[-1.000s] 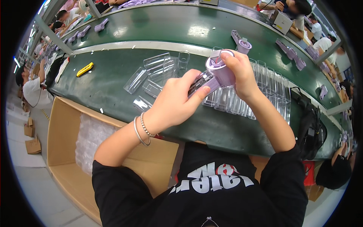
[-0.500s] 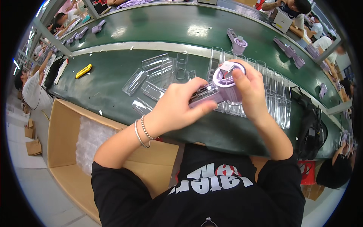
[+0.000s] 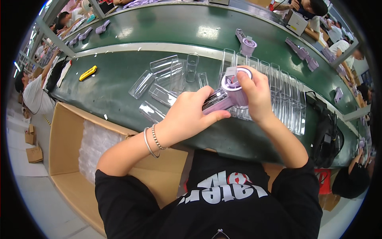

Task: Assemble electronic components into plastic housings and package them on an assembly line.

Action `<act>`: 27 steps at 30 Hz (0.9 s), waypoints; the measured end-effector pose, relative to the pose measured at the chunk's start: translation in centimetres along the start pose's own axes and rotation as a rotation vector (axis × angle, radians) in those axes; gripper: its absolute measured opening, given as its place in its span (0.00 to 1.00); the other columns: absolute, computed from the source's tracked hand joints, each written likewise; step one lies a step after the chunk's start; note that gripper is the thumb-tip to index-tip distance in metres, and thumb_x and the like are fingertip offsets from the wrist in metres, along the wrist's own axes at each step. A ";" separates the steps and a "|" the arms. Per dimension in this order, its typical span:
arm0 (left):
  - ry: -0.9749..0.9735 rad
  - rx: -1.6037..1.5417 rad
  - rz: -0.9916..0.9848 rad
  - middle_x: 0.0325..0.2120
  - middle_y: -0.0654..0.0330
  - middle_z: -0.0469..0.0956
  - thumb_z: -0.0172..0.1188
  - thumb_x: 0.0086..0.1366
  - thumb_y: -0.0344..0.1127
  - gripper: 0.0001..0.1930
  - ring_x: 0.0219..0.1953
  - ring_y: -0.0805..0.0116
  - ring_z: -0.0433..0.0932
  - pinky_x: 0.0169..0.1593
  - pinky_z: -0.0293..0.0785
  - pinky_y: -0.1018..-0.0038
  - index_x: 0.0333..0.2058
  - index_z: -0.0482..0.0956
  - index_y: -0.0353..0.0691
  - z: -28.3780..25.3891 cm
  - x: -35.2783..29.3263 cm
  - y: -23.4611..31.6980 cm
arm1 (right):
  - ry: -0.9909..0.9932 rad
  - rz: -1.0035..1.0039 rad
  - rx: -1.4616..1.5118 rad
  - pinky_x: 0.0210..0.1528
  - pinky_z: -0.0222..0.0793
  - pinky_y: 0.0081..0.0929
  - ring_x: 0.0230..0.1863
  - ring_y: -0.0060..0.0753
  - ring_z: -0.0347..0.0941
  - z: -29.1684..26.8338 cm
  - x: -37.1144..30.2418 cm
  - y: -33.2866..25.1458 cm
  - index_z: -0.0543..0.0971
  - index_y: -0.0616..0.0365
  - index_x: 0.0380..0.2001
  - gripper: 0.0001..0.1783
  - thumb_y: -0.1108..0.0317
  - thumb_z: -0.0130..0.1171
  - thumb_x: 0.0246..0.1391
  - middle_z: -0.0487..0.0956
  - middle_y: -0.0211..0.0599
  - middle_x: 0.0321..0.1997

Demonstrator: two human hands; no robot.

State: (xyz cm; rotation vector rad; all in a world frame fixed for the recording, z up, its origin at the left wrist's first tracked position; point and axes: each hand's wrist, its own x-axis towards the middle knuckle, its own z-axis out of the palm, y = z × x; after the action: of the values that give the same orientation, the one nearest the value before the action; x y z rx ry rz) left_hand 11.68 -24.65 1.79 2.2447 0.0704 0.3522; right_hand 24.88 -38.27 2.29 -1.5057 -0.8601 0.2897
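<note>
Both my hands hold a lilac plastic device [image 3: 237, 98] with a round, drum-shaped head and a straight handle, above the green bench. My left hand [image 3: 187, 109] grips the handle between thumb and fingers; the handle's upper side looks dark and glossy. Around the head, my right hand [image 3: 256, 93] is closed, its thumb pressing at the top by a small white block [image 3: 230, 72]. Loose clear plastic cases [image 3: 162, 95] lie left of the device. Rows of similar clear cases [image 3: 288, 97] stand behind and right of it, partly hidden by my right hand.
A yellow utility knife [image 3: 88, 73] lies at the bench's left. An open cardboard box [image 3: 63, 139] with bubble wrap [image 3: 97, 141] sits at lower left. Black straps or a bag [image 3: 328, 137] lie at right. Beyond, a green conveyor [image 3: 167, 26] carries lilac devices [image 3: 248, 46]; people work around it.
My hands and the device have shifted slightly left, and the head has tilted a little. On the conveyor, the lilac devices at the right have slid a little left.
</note>
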 end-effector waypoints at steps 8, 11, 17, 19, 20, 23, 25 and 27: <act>-0.207 -0.087 -0.252 0.15 0.55 0.73 0.51 0.65 0.48 0.21 0.18 0.69 0.75 0.24 0.69 0.74 0.29 0.72 0.31 -2.6 0.4 1.3 | -0.303 0.240 0.428 0.46 0.72 0.25 0.40 0.29 0.76 -0.8 -0.1 2.0 0.61 0.65 0.59 0.43 0.42 0.52 0.49 0.77 0.41 0.41; -0.303 -0.392 -0.349 0.20 0.57 0.76 0.37 0.69 0.61 0.34 0.25 0.70 0.76 0.32 0.72 0.71 0.29 0.78 0.31 -4.9 0.7 3.0 | -0.438 0.375 0.505 0.47 0.71 0.25 0.42 0.31 0.75 -1.7 -0.4 2.1 0.67 0.66 0.54 0.45 0.40 0.58 0.41 0.77 0.39 0.42; 0.131 0.097 -0.115 0.38 0.54 0.75 0.50 0.67 0.46 0.20 0.36 0.66 0.75 0.42 0.70 0.73 0.50 0.69 0.37 -10.7 3.3 -2.1 | -0.169 0.021 0.288 0.43 0.72 0.24 0.43 0.26 0.74 -6.6 5.0 0.8 0.71 0.61 0.47 0.33 0.45 0.57 0.47 0.76 0.35 0.43; 0.114 0.536 -0.212 0.40 0.47 0.77 0.58 0.59 0.44 0.23 0.43 0.52 0.76 0.48 0.71 0.65 0.48 0.70 0.35 -14.0 3.1 -5.3 | 0.216 -0.114 0.307 0.42 0.69 0.21 0.45 0.22 0.71 -9.2 9.7 2.0 0.70 0.59 0.48 0.20 0.59 0.54 0.55 0.75 0.31 0.43; -0.015 0.619 -0.288 0.41 0.47 0.77 0.61 0.56 0.46 0.25 0.44 0.52 0.76 0.49 0.71 0.66 0.47 0.72 0.35 -15.4 3.0 -6.7 | 0.316 -0.060 -0.026 0.30 0.65 0.18 0.35 0.19 0.71 -12.5 11.9 2.8 0.69 0.59 0.48 0.26 0.57 0.60 0.50 0.75 0.32 0.38; -0.352 0.711 -0.591 0.41 0.49 0.78 0.69 0.42 0.52 0.35 0.45 0.55 0.77 0.49 0.72 0.69 0.47 0.74 0.36 -15.6 2.0 -11.1 | 0.421 0.241 -0.377 0.15 0.56 0.20 0.18 0.21 0.69 -17.4 17.3 8.6 0.75 0.66 0.33 0.26 0.56 0.70 0.35 0.75 0.36 0.25; -0.382 0.619 -0.687 0.41 0.52 0.78 0.71 0.41 0.50 0.34 0.44 0.57 0.77 0.48 0.72 0.70 0.47 0.75 0.38 -14.6 1.0 -12.1 | 0.308 0.445 -0.470 0.13 0.60 0.25 0.16 0.25 0.70 -17.7 19.1 12.0 0.78 0.67 0.22 0.20 0.59 0.70 0.31 0.76 0.39 0.20; -0.326 0.633 -0.717 0.40 0.53 0.78 0.71 0.40 0.47 0.32 0.43 0.58 0.77 0.47 0.72 0.70 0.45 0.75 0.38 -14.6 0.5 -13.3 | 0.214 0.588 -0.527 0.20 0.68 0.26 0.26 0.31 0.75 -16.7 20.8 14.9 0.76 0.68 0.30 0.24 0.59 0.70 0.36 0.77 0.44 0.28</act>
State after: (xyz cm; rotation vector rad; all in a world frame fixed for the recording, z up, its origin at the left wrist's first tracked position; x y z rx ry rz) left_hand 9.04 -5.09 0.58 2.6550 0.8889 -0.4886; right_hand 54.93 -35.58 -2.55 -2.2304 -0.3097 0.3352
